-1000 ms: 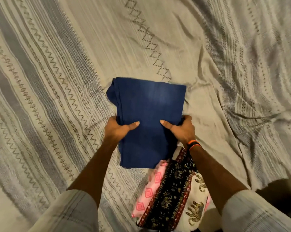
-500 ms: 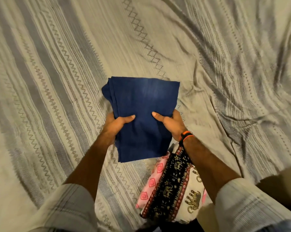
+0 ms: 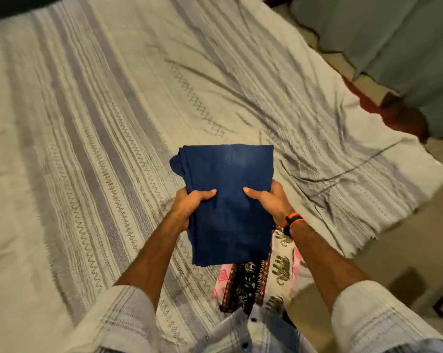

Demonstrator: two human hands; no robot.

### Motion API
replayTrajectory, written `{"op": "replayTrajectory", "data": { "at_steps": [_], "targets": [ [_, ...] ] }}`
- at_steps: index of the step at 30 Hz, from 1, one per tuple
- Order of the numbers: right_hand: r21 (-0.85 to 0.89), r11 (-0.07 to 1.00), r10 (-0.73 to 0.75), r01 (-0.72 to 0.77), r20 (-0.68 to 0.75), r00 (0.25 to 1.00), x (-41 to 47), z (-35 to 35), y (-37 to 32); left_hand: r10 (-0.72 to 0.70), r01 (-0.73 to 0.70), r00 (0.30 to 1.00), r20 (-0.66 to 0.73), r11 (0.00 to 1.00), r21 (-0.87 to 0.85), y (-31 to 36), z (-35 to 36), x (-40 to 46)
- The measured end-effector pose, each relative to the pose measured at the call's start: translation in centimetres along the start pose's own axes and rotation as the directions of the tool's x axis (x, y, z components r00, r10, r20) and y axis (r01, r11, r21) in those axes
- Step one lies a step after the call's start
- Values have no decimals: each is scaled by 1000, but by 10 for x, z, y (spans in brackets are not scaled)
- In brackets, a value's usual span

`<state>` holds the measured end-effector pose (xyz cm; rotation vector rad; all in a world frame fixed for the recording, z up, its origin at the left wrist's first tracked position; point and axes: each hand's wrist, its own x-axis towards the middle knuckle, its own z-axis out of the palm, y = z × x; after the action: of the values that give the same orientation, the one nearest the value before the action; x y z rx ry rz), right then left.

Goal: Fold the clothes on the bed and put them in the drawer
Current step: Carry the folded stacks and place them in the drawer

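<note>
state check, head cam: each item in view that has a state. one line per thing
blue garment: folded into a rectangle, held up above the bed
left hand: grips the garment's left edge, thumb on top
right hand: grips the garment's right edge, thumb on top
patterned clothes: stacked at the bed's near edge, partly behind the garment
bedspread: spread out, creased on the right

— Room to the left?
— Plenty: bare bedspread (image 3: pixel 75 174), only wrinkles.
— Below the hands?
— Blocked by patterned clothes (image 3: pixel 261 281) at the near bed edge.
</note>
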<state>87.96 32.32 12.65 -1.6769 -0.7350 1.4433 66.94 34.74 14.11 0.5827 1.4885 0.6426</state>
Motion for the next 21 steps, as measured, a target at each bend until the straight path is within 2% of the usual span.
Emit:
{"op": "replayTrajectory", "data": {
  "at_steps": [11,21],
  "targets": [
    [161,984,-24,78,-313,949,-119,-115,45,24,-85,966,258,969,230,-30,105,-84],
    [305,937,52,167,-596,801,-240,-244,112,-51,-181,885,462,878,444,-101,244,-160]
  ]
}}
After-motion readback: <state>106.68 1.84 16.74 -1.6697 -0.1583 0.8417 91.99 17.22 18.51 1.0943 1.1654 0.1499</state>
